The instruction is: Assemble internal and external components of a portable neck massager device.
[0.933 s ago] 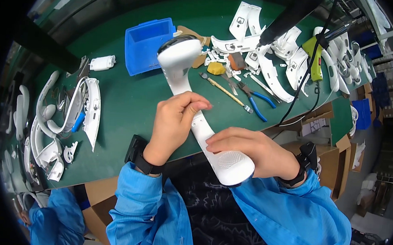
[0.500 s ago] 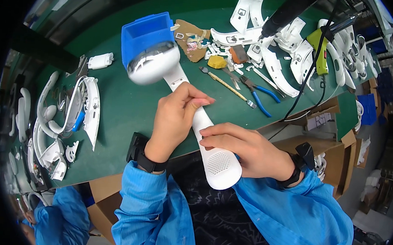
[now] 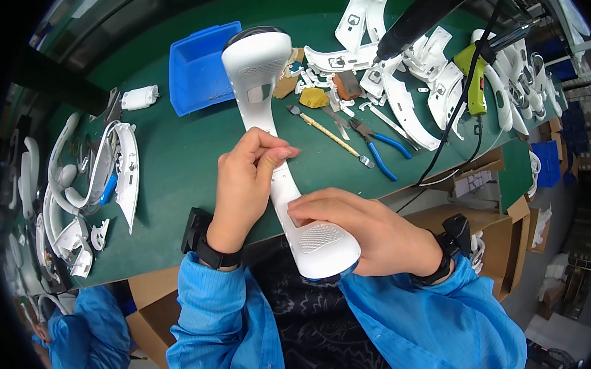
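A white curved device [image 3: 282, 190] with a rounded, mesh-patterned pad at each end is held up at a slant above the near side of the green tabletop [image 3: 174, 155], its lower end beyond the edge. The left hand [image 3: 244, 181] is closed around the middle of its band, thumb and forefinger tips close together. The right hand [image 3: 371, 234] clasps the lower part, fingers laid across the band beside the pad (its thumb is hidden). The hands are apart, the band between them. Past the device lie a blue bin [image 3: 201, 46] and blue-handled pliers [image 3: 368, 133].
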`<state>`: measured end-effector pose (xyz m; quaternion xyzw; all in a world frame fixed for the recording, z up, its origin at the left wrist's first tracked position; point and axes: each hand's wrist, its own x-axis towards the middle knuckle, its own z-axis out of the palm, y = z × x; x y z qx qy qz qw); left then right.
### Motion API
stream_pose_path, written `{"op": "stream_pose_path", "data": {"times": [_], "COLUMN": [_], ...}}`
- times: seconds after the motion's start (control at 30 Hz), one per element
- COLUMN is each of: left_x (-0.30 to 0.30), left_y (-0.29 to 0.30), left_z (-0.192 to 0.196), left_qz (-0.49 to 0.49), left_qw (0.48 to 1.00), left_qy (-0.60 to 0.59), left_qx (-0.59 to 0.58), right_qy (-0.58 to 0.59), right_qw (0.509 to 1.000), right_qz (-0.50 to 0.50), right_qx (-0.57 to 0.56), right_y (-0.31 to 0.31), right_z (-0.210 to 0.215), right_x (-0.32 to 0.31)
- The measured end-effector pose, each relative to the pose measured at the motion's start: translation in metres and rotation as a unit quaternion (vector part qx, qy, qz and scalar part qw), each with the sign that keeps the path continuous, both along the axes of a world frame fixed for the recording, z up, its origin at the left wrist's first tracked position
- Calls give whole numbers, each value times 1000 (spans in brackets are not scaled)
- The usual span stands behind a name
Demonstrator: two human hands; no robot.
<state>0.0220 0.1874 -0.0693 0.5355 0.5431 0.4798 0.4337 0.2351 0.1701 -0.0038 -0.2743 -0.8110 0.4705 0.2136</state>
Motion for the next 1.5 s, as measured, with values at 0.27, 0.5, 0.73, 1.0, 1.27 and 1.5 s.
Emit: {"op": "stream_pose_path", "data": {"times": [0.27,0.5,0.73,1.0,1.27,1.5], "left_x": [1,5,5,4,4,4], "left_y": [-4,-7,-4,-5,-5,-5], "left_z": [-1,-1,0,-7,-2,-1], "left_qz": [16,26,13,11,13,6], "left_qw": [999,999,1000,1000,1000,1000], "left_qy": [-25,24,9,-2,3,3], "left_qx": [-19,6,-2,-3,-9,6], "right_qy": [22,307,274,334,430,442], "right_qw": [998,879,931,925,879,851], "right_qz": [-55,-359,-220,-180,-126,175], "right_qx": [17,71,96,-26,-161,-222], "right_y": [47,158,178,150,114,129], "right_z": [73,60,24,38,52,45], "right_x": [64,116,49,6,-23,-29]}}
